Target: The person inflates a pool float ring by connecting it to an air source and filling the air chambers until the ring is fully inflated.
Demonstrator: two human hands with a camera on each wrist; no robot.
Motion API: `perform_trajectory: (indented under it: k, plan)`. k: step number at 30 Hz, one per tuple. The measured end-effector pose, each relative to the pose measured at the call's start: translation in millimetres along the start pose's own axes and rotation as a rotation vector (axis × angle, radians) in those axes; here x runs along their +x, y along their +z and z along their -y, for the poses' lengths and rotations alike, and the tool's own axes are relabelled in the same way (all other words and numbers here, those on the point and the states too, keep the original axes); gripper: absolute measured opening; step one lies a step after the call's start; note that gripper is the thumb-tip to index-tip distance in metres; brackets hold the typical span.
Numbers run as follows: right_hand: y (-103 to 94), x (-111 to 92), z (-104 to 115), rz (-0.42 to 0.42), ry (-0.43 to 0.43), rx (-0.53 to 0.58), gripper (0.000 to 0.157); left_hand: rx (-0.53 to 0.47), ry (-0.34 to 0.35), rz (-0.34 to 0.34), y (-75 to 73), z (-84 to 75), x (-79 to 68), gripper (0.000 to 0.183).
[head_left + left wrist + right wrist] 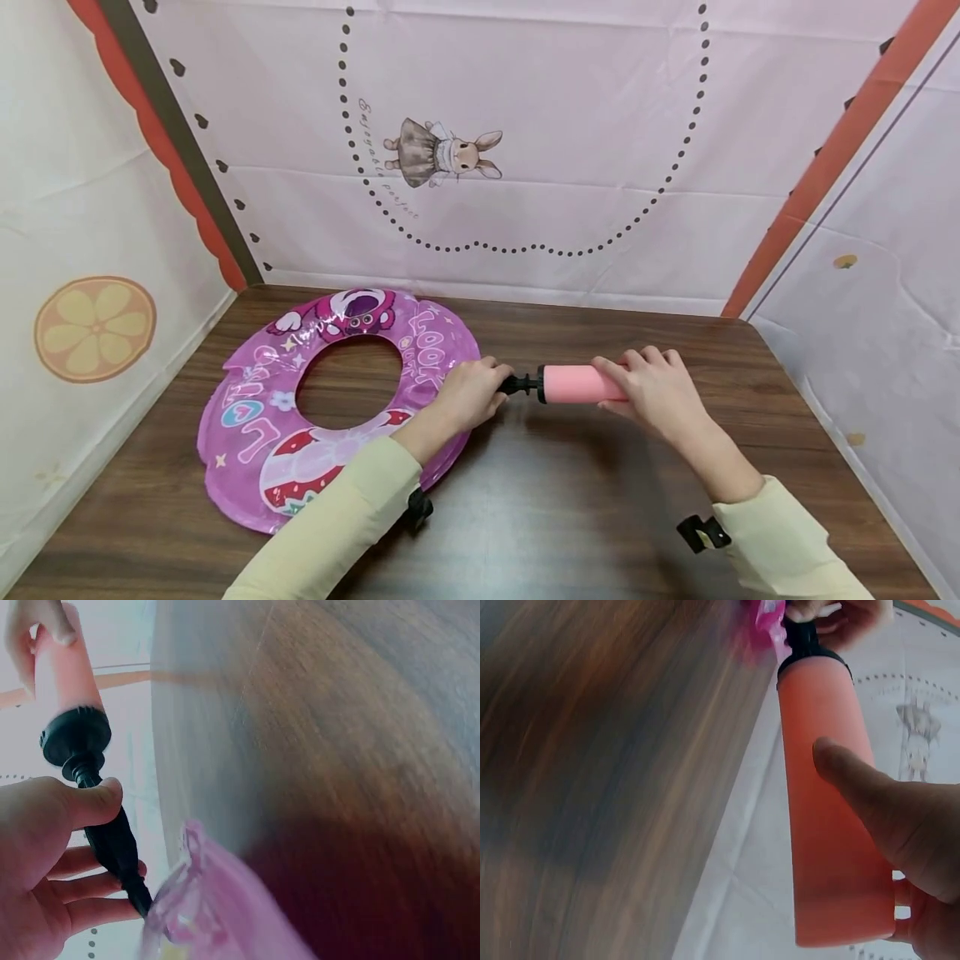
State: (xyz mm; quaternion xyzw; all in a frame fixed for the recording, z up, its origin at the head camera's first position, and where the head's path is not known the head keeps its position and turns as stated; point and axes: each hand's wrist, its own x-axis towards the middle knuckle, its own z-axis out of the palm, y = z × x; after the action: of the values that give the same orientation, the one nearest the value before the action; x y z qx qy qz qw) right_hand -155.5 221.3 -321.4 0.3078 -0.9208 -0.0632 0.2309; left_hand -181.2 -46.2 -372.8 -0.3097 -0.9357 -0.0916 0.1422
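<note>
A hand pump with a pink barrel (577, 384) and a black end (112, 838) is held level above the table, right of the swim ring. My left hand (467, 393) grips the black end, thumb on one side and fingers behind it. Around the pink barrel curls my right hand (656, 392), its thumb lying along the side in the right wrist view. The purple printed swim ring (225, 417) lies beside my left hand, looking inflated. In the left wrist view, the black end's narrow tip meets the edge of the ring's plastic (232, 900); whether it is inserted is hidden.
Everything is over a dark brown wooden table (510, 517). Printed cloth walls stand behind it, with a rabbit picture (442, 154) on the back one, and at both sides. Black wrist devices (703, 533) sit at both sleeve cuffs.
</note>
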Motion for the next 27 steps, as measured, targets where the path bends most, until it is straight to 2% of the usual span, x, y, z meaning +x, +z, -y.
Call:
perform_trajectory:
  k: [5, 9, 12, 18, 23, 27]
  plan:
    - [7.1, 2.6, 10.6, -0.047, -0.013, -0.021, 0.059, -0.011, -0.007, 0.016, 2.2, -0.4, -2.4, 0.031]
    - [5.6, 0.0, 6.7, -0.104, -0.015, -0.005, 0.061, -0.07, -0.023, 0.025, 2.4, 1.4, -2.8, 0.031]
    - [1.3, -3.8, -1.6, -0.11, -0.022, 0.006, 0.061, -0.096, -0.043, 0.033, 2.2, 2.9, -3.2, 0.031]
    - [-7.2, -23.4, -27.7, -0.074, -0.025, 0.019, 0.062, -0.077, -0.07, 0.069, 3.8, 5.8, -4.1, 0.032]
    - [-18.8, -42.6, -52.4, -0.075, 0.037, 0.032, 0.067, -0.083, -0.093, 0.045, 5.6, 8.2, -6.6, 0.031]
    - [-23.7, -48.7, -59.2, -0.067, 0.054, 0.031, 0.07, -0.081, -0.099, 0.027, 6.8, 9.0, -7.4, 0.031]
